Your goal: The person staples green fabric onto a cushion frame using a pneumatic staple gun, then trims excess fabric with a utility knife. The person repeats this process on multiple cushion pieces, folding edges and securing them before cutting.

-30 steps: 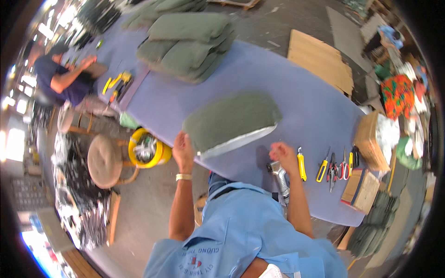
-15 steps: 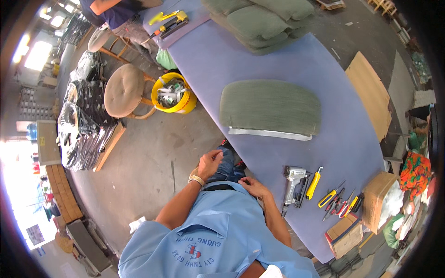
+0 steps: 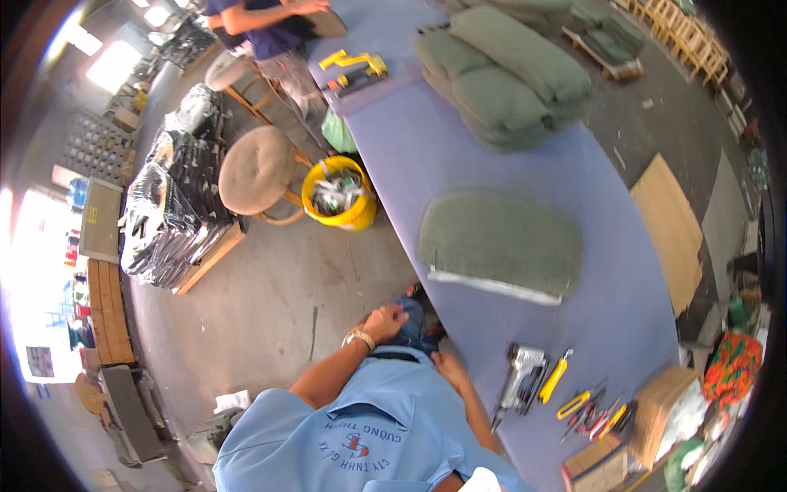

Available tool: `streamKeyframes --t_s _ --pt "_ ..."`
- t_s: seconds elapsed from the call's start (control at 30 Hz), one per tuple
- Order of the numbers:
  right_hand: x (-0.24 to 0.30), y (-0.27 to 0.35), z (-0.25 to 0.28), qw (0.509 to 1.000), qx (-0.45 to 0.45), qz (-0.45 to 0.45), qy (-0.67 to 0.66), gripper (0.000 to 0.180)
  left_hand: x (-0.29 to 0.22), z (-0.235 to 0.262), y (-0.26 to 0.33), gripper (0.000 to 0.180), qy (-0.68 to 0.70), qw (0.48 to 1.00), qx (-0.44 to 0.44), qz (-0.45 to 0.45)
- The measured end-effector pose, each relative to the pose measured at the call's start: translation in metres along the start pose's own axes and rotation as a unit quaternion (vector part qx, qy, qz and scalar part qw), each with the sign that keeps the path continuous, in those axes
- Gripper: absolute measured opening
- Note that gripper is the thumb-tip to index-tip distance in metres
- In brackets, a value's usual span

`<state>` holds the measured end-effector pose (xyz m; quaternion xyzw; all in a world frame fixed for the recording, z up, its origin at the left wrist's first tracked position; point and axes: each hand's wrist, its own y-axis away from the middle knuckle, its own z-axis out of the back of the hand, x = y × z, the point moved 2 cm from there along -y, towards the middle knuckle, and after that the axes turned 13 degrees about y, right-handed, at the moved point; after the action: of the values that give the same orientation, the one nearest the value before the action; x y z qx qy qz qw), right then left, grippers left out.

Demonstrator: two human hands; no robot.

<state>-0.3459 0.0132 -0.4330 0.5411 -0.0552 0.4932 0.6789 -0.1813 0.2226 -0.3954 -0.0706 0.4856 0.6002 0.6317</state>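
Note:
My left hand [image 3: 384,322] is in front of my waist, fingers curled in with nothing seen in them. My right hand [image 3: 448,368] hangs beside the table's near edge, its fingers loosely stretched and partly blurred, holding nothing I can see. A green upholstered cushion pad [image 3: 502,242] lies on the blue-covered table [image 3: 393,152], with a white strip along its near edge. Closer to my right hand are a silver and black staple gun [image 3: 522,379] and a yellow utility knife [image 3: 556,377]. Yellow-handled screwdrivers [image 3: 578,402] and red-handled pliers [image 3: 602,418] lie farther right.
Stacked green cushions [image 3: 508,78] sit at the table's far end, near another yellow tool [image 3: 354,72] and a person [image 3: 270,37]. Left of the table stand a yellow bucket [image 3: 354,215] of scraps and a round stool [image 3: 256,168]. Cardboard boxes [image 3: 660,410] are at the right.
The view has shifted, so the table and its things sit lower and farther right. Both my hands stay near my waist. The far person's arm now reaches over the table.

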Motion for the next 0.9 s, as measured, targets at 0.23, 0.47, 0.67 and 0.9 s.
streamKeyframes --t_s 0.23,0.47,0.67,0.9 --pt "-0.018 -0.015 -0.014 0.993 -0.115 -0.008 -0.034 0.044 -0.012 0.004 -0.004 0.051 0.007 1.0 0.027 0.004" --pt "0.034 0.005 0.051 0.965 -0.245 -0.013 -0.091 0.029 -0.014 -0.001 -0.021 0.054 -0.036 0.997 0.062 -0.011" --pt "-0.01 0.01 0.042 0.918 -0.139 -0.032 -0.37 0.021 -0.019 -0.007 -0.042 0.052 -0.07 0.989 0.119 -0.045" --pt "-0.08 0.075 -0.007 0.878 -0.192 -0.043 -0.436 0.029 -0.009 0.01 -0.057 0.045 -0.106 0.981 0.143 -0.07"
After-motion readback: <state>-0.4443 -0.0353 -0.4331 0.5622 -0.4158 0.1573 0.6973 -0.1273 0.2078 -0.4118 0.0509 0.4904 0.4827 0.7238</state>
